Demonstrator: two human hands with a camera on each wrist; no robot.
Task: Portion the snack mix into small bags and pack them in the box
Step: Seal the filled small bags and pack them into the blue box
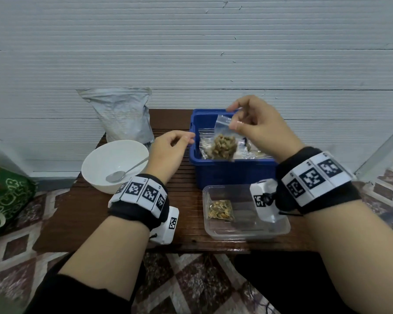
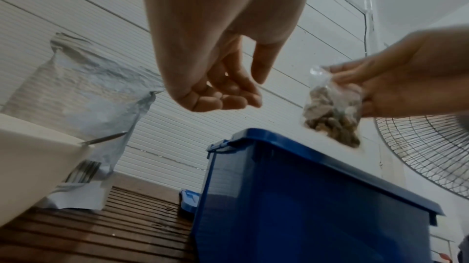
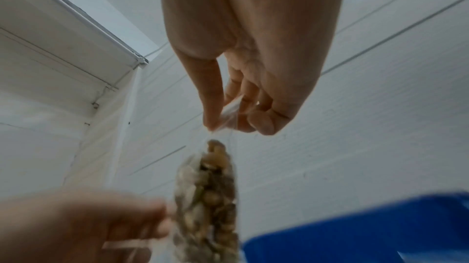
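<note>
Now the right hand (image 1: 256, 125) pinches a filled snack bag (image 1: 224, 143) over the blue box (image 1: 232, 175) of packed bags; left hand (image 1: 168, 152) hangs loose, empty.

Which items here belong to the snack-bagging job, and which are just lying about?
Job: filled bag pinched by right hand; left hand; blue box; bowl; spoon; snack pouch; clear tub.
Lying about: green cloth; fan.

We seem to be in a home. A low brown slatted wooden table (image 1: 82, 214) sits on a patterned tile floor (image 1: 191, 284) against a white ribbed wall (image 1: 191, 53). A standing fan (image 2: 428, 157) shows at the right edge of the left wrist view.
</note>
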